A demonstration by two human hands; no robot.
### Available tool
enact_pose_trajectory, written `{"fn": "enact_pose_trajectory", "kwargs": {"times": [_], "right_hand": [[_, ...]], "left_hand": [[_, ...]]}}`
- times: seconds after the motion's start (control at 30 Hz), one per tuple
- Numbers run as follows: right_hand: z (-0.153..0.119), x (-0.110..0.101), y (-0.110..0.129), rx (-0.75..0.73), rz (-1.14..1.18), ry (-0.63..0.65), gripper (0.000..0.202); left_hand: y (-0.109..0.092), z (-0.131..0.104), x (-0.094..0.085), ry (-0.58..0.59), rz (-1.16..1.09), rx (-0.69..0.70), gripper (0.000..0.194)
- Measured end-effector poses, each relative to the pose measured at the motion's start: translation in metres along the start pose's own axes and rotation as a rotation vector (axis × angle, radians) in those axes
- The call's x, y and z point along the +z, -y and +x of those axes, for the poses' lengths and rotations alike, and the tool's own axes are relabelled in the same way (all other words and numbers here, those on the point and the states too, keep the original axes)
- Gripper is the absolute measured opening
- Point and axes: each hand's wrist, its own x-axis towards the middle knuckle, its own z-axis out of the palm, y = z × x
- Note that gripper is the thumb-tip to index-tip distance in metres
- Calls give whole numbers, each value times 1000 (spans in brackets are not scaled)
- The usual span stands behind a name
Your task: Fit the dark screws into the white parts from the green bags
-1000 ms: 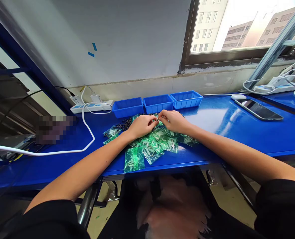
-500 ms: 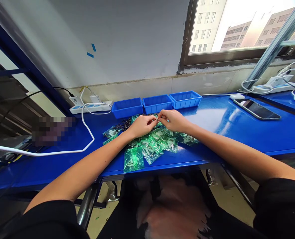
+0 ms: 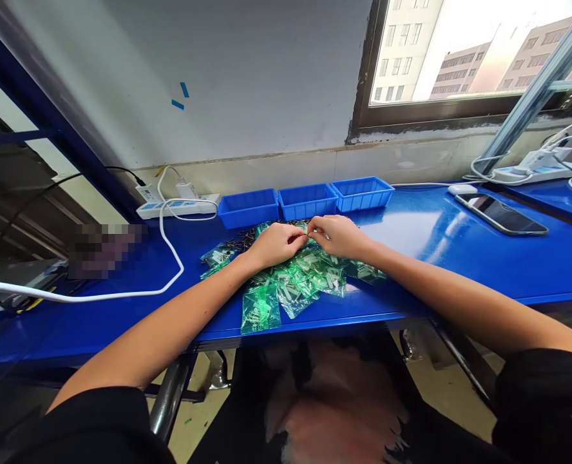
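My left hand (image 3: 279, 245) and my right hand (image 3: 333, 234) meet fingertip to fingertip over a heap of small green-tinted plastic bags (image 3: 305, 277). Both hands are pinched closed; whatever lies between the fingers is too small to make out. The bags are see-through and hold small pale pieces. One bag (image 3: 261, 308) lies nearest the table's front edge. Dark screw-like parts (image 3: 241, 241) are scattered behind my left hand, partly covered by it.
Three blue bins (image 3: 308, 201) stand in a row behind the heap, against the wall. A power strip (image 3: 177, 206) with a white cable (image 3: 170, 254) lies to the left. On the right rests a phone (image 3: 502, 213) beside a white charger (image 3: 462, 189).
Both hands stay together in nearly the same place, with only slight finger movement. The whole view has shifted a little.
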Motion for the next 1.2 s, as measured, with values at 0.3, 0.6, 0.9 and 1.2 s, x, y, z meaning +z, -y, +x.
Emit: {"fn": "enact_pose_trajectory", "kwargs": {"times": [0.3,0.6,0.9,1.2], "right_hand": [[-1,-4,6,35,-45,27,21],[0,-1,3,48,-40,9,20],[1,1,1,56,-23,-20,19],[1,0,3,34,13,-15,18]], "left_hand": [[1,1,-3,14,92,23,29],[1,0,-1,4,122,-4,30],[-1,-1,1,-45,-7,-114,21],[-4,-1,0,-36,25,-161,14]]}}
